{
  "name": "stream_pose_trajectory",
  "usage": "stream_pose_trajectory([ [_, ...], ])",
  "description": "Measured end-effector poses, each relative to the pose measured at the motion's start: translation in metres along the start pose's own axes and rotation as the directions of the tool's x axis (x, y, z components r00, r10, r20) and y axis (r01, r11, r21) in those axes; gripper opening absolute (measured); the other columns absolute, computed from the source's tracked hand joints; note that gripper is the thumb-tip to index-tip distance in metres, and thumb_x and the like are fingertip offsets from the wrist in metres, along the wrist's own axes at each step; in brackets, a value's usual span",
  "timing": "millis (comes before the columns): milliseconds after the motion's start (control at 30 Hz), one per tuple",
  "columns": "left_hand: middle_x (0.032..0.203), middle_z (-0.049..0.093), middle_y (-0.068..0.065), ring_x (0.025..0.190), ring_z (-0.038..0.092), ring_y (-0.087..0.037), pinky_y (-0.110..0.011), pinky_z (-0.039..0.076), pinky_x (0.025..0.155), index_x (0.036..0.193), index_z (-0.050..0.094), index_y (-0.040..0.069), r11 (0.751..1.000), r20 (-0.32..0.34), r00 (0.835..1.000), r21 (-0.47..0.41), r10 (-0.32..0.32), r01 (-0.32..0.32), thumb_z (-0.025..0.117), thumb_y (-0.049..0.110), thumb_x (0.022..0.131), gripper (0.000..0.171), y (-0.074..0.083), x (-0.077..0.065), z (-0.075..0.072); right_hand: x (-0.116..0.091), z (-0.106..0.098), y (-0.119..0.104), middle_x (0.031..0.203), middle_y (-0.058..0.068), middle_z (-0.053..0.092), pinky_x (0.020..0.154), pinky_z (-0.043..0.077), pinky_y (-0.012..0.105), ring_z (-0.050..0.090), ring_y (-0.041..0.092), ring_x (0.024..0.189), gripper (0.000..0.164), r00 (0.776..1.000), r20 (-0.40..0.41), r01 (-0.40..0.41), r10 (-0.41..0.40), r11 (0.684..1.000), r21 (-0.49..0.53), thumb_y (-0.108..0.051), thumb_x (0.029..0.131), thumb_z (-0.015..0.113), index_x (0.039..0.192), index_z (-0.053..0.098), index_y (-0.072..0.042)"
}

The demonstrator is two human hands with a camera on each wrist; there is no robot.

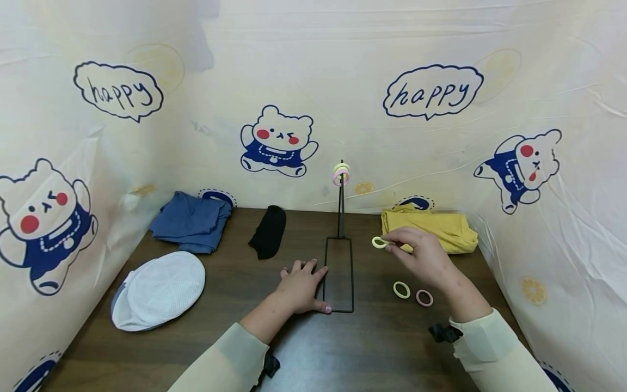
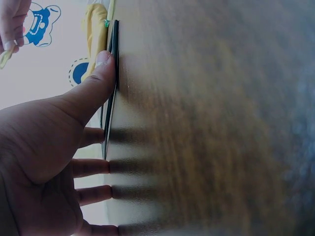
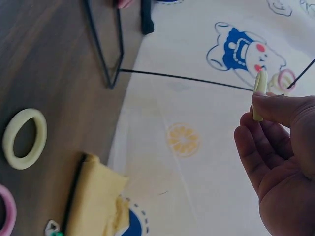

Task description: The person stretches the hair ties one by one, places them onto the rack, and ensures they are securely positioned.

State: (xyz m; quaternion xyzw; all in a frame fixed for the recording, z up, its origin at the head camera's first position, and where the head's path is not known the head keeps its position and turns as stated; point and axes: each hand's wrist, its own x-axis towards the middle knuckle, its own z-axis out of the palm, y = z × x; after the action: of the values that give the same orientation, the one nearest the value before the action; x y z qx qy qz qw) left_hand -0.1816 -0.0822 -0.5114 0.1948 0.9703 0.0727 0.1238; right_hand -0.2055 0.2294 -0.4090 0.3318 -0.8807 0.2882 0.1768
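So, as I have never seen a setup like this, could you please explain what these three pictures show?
No robot here, just a person's two bare hands. The wide picture comes from a camera worn on the head, looking forward and down; the other two come from a camera on each wrist.

The left hand rests at the base of a black wire stand, its thumb touching the frame. The right hand pinches a pale yellow ring in the air. Near the top of the stand hang yellow and pink rings.

On the wooden table lie another yellow ring, a pink ring and folded blue and yellow cloths, plus a white cap-like item and a black one.
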Motion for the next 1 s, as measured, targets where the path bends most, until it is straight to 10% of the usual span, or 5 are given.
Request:
stream_pose_trajectory([
  [1000, 0.167, 0.031, -0.011, 0.145, 0.033, -0.043, -0.075, 0.030, 0.107, 0.162, 0.040, 0.026, 1.000, 0.008, 1.000, 0.006, -0.002, 0.002, 0.074, 0.077, 0.075, 0.106, 0.002, -0.001, -0.003, 0.036, -0.036, -0.077, 0.106, -0.002, 0.076, 0.090, 0.051, 0.020, 0.071, 0.016, 0.097, 0.027, 0.944, -0.166, 0.295, -0.284, 0.954, 0.044, -0.001, 0.083, 0.084, 0.108, 0.081, -0.012],
])
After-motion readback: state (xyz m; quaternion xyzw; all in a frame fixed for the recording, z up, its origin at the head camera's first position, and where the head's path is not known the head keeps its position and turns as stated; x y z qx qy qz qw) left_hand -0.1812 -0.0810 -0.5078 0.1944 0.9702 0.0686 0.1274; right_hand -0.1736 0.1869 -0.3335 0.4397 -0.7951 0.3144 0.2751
